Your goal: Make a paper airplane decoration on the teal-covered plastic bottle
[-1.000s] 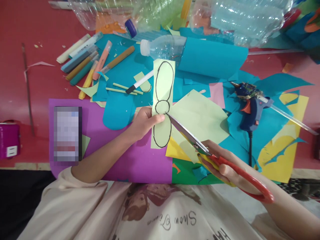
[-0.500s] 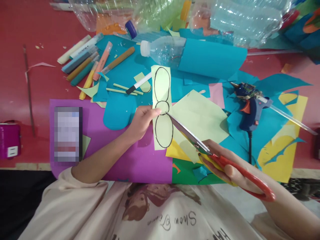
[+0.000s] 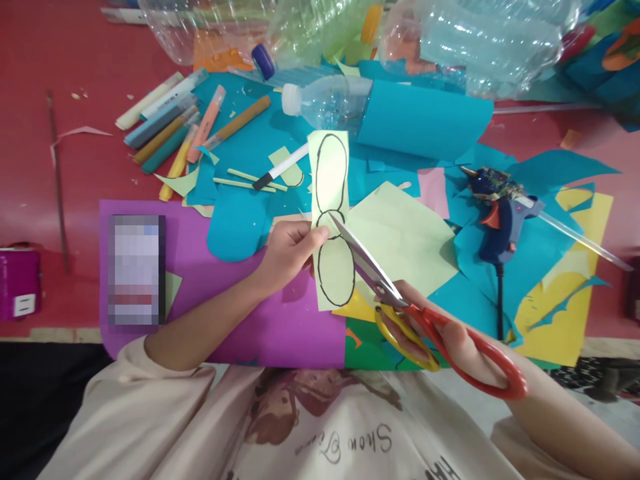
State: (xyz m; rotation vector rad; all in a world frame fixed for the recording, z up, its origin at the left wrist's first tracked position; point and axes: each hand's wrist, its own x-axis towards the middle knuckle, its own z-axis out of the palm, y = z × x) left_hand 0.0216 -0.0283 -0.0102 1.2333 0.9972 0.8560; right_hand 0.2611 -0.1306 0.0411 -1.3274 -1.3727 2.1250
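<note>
Over the bench [image 3: 30,167], left hand [image 3: 286,255] pinches green strip [image 3: 332,173], long axis fore-and-aft; right hand [image 3: 461,343] grips scissors [image 3: 369,264], tip at strip's middle.

Left hand [image 3: 287,257] and right hand [image 3: 463,347], thumbs [image 3: 319,237] uppermost

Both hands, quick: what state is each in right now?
Left hand: closed, holding the pale green paper strip.
Right hand: closed around the handles, holding the scissors.
</note>
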